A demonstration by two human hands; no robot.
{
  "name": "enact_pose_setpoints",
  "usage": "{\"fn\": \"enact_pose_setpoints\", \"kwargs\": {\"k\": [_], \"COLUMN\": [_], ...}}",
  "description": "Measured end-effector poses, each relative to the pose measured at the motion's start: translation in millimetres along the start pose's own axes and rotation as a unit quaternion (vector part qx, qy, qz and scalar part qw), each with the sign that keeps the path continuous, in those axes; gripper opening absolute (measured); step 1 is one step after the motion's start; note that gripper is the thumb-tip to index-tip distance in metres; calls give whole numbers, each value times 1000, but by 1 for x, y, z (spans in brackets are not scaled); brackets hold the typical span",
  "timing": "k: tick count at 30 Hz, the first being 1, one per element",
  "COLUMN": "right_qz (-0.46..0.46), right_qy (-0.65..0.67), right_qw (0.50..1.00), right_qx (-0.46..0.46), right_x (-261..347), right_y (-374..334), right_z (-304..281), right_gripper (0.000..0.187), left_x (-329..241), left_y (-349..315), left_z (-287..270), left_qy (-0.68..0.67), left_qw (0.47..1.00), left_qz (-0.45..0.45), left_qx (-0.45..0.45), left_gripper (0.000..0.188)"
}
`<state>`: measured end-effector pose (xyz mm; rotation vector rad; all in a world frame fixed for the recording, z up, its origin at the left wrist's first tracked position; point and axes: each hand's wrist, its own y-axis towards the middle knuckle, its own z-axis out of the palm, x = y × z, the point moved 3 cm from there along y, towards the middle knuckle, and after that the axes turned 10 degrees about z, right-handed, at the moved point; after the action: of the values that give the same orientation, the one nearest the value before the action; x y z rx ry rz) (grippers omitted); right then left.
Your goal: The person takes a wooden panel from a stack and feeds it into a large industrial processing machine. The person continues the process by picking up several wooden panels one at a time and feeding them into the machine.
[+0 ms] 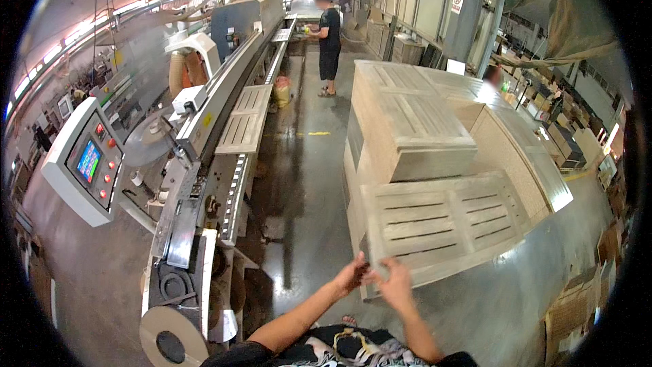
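Note:
My left hand [351,275] and my right hand [394,283] come close together at the near left corner of a grey-brown slotted wooden panel [456,223]. This panel lies on top of a stack at my right. The fingers of both hands look apart, though somewhat blurred, and I see nothing held in them. Whether the fingertips touch the panel's edge I cannot tell. Another slotted panel [242,121] lies along a long machine [227,71] at my left, away from my hands.
A control box [85,162] with a lit screen and red buttons stands at the left. A large roll of edging strip [174,336] sits at the machine's near end. More panels [424,112] are stacked beyond my hands. A person [329,44] stands farther down the aisle [316,183].

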<state>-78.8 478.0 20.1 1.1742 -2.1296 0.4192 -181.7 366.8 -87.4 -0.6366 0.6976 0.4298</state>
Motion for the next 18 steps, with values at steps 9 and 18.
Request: {"fn": "enact_pose_setpoints", "kwargs": {"k": [9,18], "right_qz": [233,364], "right_qy": [523,779], "right_qw": [726,506], "right_qx": [381,-68], "right_x": [-124,-244], "right_y": [-127,-156], "right_z": [-32,-48], "right_gripper": [41,89], "left_x": [-23,-75], "left_y": [-65,-187], "left_z": [-2,-118], "left_qy": [120,168], "left_qw": [973,903], "left_qz": [-17,39], "left_qx": [-199,-394], "left_gripper": [43,51]}}
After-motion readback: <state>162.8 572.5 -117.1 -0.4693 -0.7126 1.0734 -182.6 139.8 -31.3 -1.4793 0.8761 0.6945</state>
